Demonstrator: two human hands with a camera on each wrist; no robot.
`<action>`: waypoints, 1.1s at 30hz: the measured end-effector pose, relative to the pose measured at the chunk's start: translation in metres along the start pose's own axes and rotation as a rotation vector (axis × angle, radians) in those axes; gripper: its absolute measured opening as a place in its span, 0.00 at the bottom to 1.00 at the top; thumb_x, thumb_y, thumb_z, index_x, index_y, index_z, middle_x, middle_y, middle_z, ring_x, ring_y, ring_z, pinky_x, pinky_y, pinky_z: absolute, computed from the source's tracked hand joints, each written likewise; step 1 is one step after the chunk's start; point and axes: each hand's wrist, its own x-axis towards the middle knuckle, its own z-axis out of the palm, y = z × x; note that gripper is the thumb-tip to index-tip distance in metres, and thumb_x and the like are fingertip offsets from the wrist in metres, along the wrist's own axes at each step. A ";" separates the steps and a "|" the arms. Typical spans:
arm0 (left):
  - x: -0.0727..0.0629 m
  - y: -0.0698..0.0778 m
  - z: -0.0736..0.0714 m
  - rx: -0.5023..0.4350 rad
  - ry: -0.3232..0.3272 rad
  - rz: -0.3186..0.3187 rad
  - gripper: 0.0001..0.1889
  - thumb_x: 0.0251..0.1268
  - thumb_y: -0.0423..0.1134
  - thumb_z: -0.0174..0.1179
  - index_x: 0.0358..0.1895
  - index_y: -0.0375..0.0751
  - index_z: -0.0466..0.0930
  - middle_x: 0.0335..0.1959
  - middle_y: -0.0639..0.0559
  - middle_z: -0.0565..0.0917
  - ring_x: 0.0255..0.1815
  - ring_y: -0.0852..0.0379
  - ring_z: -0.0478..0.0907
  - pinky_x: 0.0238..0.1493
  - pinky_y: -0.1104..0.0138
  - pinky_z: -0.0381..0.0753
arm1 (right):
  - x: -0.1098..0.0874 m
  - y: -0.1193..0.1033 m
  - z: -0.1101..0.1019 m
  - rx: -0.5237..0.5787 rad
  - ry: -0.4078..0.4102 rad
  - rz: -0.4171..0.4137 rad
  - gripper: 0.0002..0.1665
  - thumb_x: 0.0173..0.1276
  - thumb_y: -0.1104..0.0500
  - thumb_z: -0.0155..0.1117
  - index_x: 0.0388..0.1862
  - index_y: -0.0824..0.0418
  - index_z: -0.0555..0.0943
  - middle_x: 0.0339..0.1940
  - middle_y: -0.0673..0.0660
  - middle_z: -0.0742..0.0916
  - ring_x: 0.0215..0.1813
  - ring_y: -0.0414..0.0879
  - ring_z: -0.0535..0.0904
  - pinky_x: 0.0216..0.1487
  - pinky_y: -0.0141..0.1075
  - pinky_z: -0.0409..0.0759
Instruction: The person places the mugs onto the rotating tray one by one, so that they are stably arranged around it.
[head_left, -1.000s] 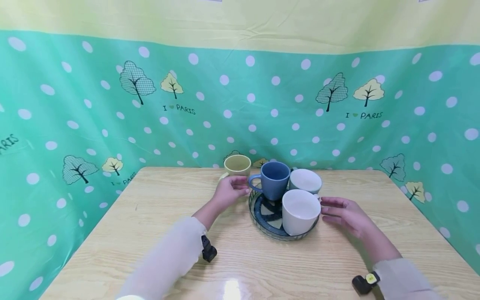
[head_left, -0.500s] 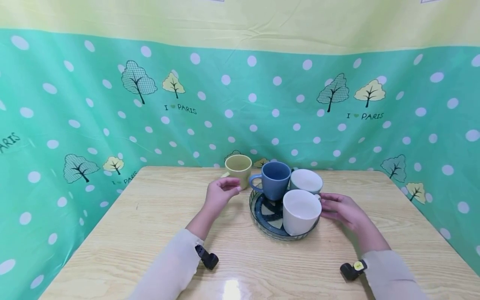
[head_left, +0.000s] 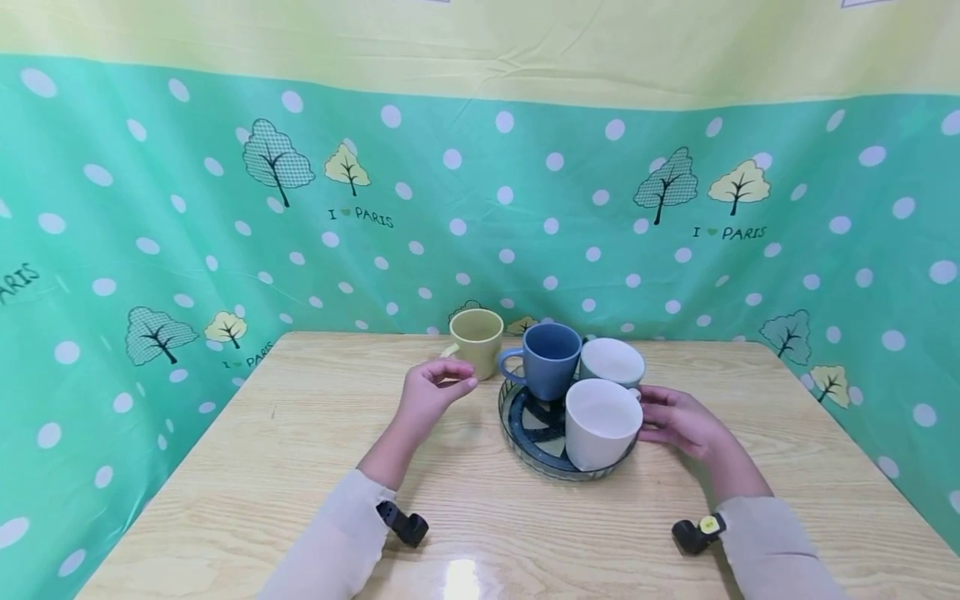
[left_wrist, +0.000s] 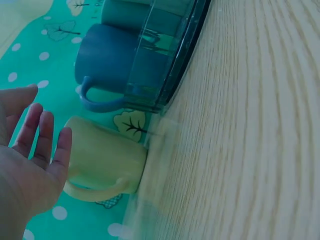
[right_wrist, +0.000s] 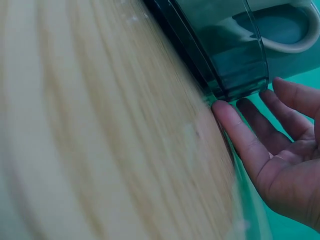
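Note:
A round clear-walled tray (head_left: pixel 534 457) with a dark patterned base holds three mugs. They are a blue mug (head_left: pixel 552 371), a white mug (head_left: pixel 600 433) in front, and a mug with a white inside (head_left: pixel 612 363) behind it. My right hand (head_left: pixel 684 423) is at the tray's right side; in the right wrist view its extended fingertips reach the tray wall (right_wrist: pixel 240 75). Left of the tray, a pale yellow mug (head_left: pixel 482 350) stands on the table. My left hand (head_left: pixel 431 398) is in front of that mug, holding nothing, its fingers loosely bent.
The wooden table (head_left: pixel 510 533) ends at the back against a green dotted curtain (head_left: pixel 420 250). The yellow mug's handle (left_wrist: pixel 95 192) points left. A black wrist camera (head_left: pixel 405 525) is strapped to the left sleeve, another to the right.
My left hand has drawn back from the yellow mug, leftward and toward me. The right hand has shifted slightly left, closer against the tray. Mugs and tray look unmoved.

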 end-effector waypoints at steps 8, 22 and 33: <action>-0.007 0.004 -0.018 -0.032 -0.022 -0.005 0.11 0.53 0.23 0.69 0.40 0.23 0.82 0.51 0.40 0.83 0.58 0.53 0.76 0.53 0.64 0.83 | 0.000 0.000 0.006 0.007 -0.010 0.025 0.43 0.73 0.69 0.53 0.75 0.76 0.40 0.72 0.78 0.53 0.51 0.45 0.80 0.55 0.48 0.82; -0.009 0.006 -0.039 0.013 0.016 -0.022 0.15 0.54 0.24 0.69 0.46 0.24 0.80 0.52 0.37 0.81 0.51 0.55 0.79 0.53 0.66 0.83 | -0.012 -0.002 0.015 0.047 -0.003 0.025 0.46 0.69 0.73 0.56 0.75 0.75 0.39 0.73 0.80 0.50 0.48 0.46 0.82 0.56 0.47 0.82; -0.011 0.002 -0.043 -0.004 0.043 -0.058 0.25 0.54 0.23 0.67 0.57 0.25 0.74 0.59 0.31 0.74 0.59 0.42 0.72 0.54 0.70 0.81 | -0.017 0.002 0.016 0.050 0.020 0.021 0.46 0.68 0.73 0.56 0.75 0.76 0.40 0.71 0.80 0.55 0.49 0.47 0.82 0.56 0.49 0.82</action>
